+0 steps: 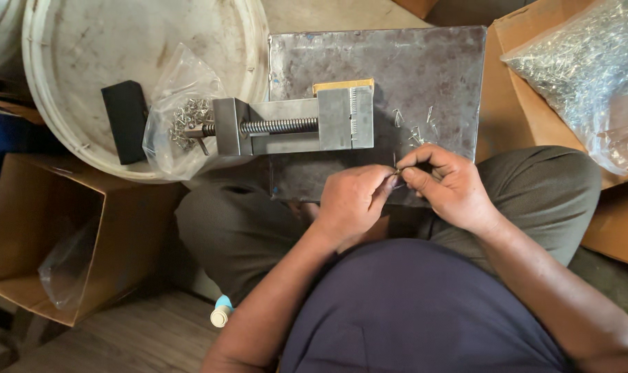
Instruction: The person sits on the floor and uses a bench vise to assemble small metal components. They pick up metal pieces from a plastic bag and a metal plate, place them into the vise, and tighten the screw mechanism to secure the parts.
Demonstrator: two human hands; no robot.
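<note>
Over one steel plate (438, 62) bearing one vise (293, 124), left hand (352, 200) and right hand (448, 186) pinch one small pin (396, 170).

A clear plastic bag (179, 110) lies left of an open brown carton (535, 90) holding another.

We are looking down into a small, makeshift workshop where the work is done seated on a wooden floor (155, 338). A scuffed steel plate (424, 69) carries a small machine vise (296, 124) near its left edge, with loose metal pins (414, 128) scattered towards its right. Around it we see a clear bag of metal parts (583, 62) in a cardboard box (528, 103), another open carton (51, 228), and a worn white bucket lid (120, 41).
</note>
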